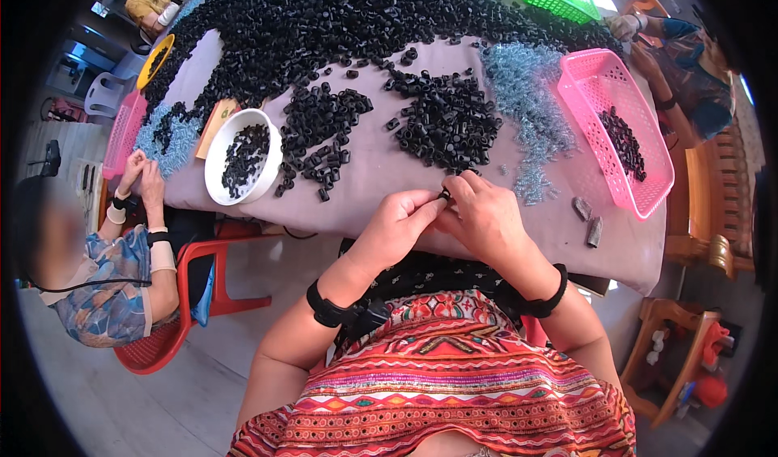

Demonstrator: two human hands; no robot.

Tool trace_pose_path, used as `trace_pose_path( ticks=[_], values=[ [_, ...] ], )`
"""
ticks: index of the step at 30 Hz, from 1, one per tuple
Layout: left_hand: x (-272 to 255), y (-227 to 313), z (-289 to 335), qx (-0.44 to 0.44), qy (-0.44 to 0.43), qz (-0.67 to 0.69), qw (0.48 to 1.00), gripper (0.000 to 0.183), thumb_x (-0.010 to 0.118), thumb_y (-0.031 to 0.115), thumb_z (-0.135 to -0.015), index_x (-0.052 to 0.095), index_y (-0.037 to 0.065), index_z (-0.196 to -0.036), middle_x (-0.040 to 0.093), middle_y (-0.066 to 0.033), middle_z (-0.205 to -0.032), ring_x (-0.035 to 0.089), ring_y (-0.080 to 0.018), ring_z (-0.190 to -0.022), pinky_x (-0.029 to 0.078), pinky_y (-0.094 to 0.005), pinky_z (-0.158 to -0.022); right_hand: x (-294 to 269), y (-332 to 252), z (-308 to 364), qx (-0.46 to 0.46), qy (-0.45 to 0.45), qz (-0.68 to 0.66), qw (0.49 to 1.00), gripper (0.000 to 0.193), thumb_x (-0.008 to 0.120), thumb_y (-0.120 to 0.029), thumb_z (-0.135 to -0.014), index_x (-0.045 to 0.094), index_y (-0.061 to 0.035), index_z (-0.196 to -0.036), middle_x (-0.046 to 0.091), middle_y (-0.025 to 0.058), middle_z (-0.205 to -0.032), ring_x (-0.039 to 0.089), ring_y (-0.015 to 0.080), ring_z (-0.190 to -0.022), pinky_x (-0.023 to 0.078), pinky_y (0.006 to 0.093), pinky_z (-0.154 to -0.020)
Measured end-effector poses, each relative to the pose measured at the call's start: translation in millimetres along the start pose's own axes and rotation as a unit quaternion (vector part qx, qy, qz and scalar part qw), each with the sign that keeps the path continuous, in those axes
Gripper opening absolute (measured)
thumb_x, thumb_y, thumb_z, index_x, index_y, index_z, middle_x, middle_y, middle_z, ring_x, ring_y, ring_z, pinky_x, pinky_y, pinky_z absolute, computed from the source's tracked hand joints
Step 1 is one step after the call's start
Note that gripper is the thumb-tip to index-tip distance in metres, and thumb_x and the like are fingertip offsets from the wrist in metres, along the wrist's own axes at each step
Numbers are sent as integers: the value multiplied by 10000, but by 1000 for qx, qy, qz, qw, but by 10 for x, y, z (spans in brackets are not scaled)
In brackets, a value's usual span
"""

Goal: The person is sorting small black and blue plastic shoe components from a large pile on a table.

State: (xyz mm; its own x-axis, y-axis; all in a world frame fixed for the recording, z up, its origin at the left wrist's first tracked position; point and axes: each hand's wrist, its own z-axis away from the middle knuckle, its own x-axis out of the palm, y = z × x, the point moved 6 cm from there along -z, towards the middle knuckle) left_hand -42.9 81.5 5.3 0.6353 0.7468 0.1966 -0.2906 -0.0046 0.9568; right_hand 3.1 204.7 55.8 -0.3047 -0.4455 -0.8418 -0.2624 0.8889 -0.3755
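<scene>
My left hand (405, 218) and my right hand (485, 218) meet just over the table's near edge. Between their fingertips is a small black cap-like piece (445, 194), pinched from both sides; most of it is covered by the fingers. Just beyond my hands lies a pile of similar short black cylindrical pieces (450, 121). A second black pile (324, 129) spreads to its left. To the right of the nearer pile, small clear bluish plastic parts (527, 100) are heaped in a long strip.
A white bowl (272, 170) and a pink basket (658, 169) each hold black pieces. Two grey stubs (594, 232) lie near the right edge. A huge black heap (324, 19) covers the far table (356, 202). Other people sit left, right and far left; a red chair (203, 295) stands at left.
</scene>
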Motion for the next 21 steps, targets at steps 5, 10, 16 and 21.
trace_pose_path(
  ticks=[5, 10, 16, 21],
  values=[
    [75, -23, 14, -6, -16, -44, 999, 267, 551, 154, -1021, 691, -37, -897, 696, -20, -789, 609, -55, -706, 503, -236, -640, -7, -20, 48, -23, -23, 7, 999, 342, 788, -294, -735, 566, -58, -845, 562, 71, -755, 651, 275, -691, 523, 386, -540],
    [114, -91, 9, 6, -13, -164, 986, 265, 605, 213, -992, 692, -27, -922, 686, -70, -716, 619, -80, -639, 494, -277, -586, -58, 39, 136, -1, -60, -10, 998, 345, 790, -314, -745, 596, -45, -842, 622, 107, -778, 666, 294, -668, 534, 403, -567],
    [-271, 253, -166, 120, 138, -336, 924, 261, 653, 141, -952, 657, 48, -1196, 667, -37, -881, 599, -102, -682, 494, -262, -645, -1149, 1174, 143, 289, 109, -20, 951, 356, 793, -161, -812, 695, -51, -1137, 659, 90, -708, 603, 191, -602, 507, 335, -622],
    [-376, 332, -355, 203, 186, -475, 836, 372, 694, 59, -868, 620, 90, -1232, 612, -63, -927, 586, -170, -671, 500, -301, -640, -1700, 1736, 277, 317, 119, 183, 923, 481, 803, -181, -802, 642, -99, -1247, 610, 74, -710, 621, 207, -653, 507, 352, -643]
  ],
)
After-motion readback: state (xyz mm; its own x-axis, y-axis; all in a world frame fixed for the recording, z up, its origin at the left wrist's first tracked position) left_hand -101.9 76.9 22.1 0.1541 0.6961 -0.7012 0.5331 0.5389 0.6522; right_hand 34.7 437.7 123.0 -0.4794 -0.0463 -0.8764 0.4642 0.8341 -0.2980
